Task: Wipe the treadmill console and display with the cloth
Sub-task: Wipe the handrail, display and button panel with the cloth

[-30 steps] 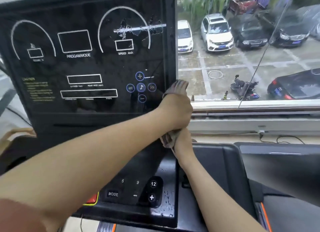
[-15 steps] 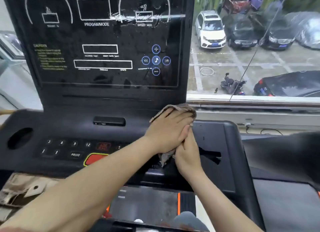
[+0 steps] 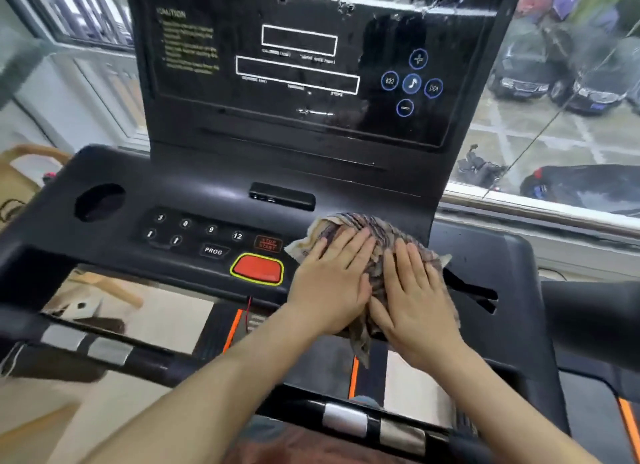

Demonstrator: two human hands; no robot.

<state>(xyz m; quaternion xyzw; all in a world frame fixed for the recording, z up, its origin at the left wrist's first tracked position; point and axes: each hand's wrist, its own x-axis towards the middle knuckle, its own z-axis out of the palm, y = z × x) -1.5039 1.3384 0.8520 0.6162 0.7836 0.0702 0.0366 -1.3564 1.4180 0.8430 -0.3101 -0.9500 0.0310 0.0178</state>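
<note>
Window (image 3: 554, 144) with parked cars (image 3: 523, 72), upper right. Glossy black display (image 3: 311, 82), upper centre, shows white streaks: judged not clean. Crumpled striped cloth (image 3: 349, 222) lies centre on the matte plastic console (image 3: 173, 193), right of the red oval button (image 3: 257, 268). Left hand (image 3: 329, 283), right hand (image 3: 414, 290): grip flat, fingers straight, pressing cloth. Keypad (image 3: 194, 229) side probably left to do.

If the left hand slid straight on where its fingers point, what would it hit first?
Probably the display's lower frame, just beyond the cloth under the left hand; depth is hard to judge.
</note>
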